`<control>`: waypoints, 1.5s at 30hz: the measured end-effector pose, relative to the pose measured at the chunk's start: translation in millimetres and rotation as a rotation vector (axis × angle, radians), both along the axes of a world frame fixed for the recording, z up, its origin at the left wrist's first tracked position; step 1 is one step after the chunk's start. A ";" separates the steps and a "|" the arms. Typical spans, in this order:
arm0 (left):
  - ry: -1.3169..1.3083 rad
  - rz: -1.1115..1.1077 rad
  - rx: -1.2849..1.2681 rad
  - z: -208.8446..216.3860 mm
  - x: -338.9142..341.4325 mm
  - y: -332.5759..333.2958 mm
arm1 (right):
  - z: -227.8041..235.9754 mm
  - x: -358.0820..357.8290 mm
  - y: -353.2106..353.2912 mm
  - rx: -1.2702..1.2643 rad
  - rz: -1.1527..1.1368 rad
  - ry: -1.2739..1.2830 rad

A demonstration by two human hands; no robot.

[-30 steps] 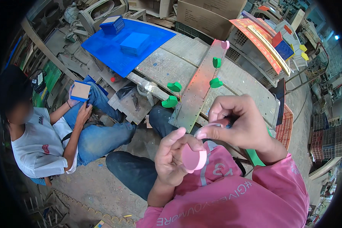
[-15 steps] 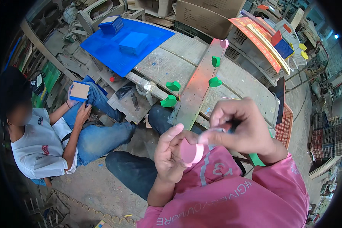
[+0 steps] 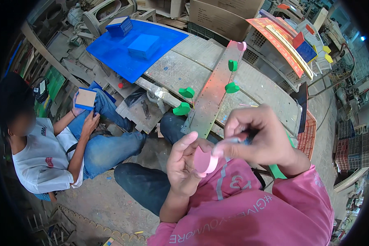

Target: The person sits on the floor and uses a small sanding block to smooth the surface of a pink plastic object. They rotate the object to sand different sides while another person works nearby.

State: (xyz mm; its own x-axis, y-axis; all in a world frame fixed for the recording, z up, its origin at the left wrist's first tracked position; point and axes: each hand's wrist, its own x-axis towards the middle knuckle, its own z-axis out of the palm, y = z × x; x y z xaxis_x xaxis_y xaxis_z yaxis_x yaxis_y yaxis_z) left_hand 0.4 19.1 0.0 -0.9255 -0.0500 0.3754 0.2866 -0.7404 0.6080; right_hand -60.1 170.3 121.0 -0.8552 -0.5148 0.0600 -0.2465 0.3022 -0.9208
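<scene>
Between the thumb and fingers of my left hand (image 3: pixel 181 169) is a small pink rounded piece (image 3: pixel 203 160) with a notch in its top edge. My right hand (image 3: pixel 260 137) is closed in a pinch, its thumb close against the piece's right edge. A small greyish bit shows among those fingers, too blurred and covered to name. Beyond my hands, a long board with rows of holes (image 3: pixel 211 95) lies across the bench. Green rounded pieces (image 3: pixel 232 87) stick out along its sides, and another pink piece (image 3: pixel 242 46) sits at its far end.
The wooden bench (image 3: pixel 168 71) carries a blue sheet (image 3: pixel 106 51) with stacked blue blocks (image 3: pixel 144 46). To the left sits a co-worker (image 3: pixel 49 151) holding a blue-edged block (image 3: pixel 86 99). Plastic crates (image 3: pixel 306 137) and cardboard boxes (image 3: pixel 223 18) stand around the bench.
The pink piece has shifted slightly up and left in my left hand's fingers. My right hand has moved a little left. The co-worker stays almost still.
</scene>
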 end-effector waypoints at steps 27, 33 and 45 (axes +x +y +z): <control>-0.113 0.100 0.119 5.4 2.3 3.9 | -25.1 22.6 -11.7 -0.178 -0.157 0.078; -0.104 0.210 0.057 7.9 5.9 5.1 | -36.3 27.4 -28.9 -0.224 -0.201 0.134; -0.172 0.349 0.042 0.3 7.9 1.9 | -59.1 36.9 -49.4 -0.246 -0.280 0.355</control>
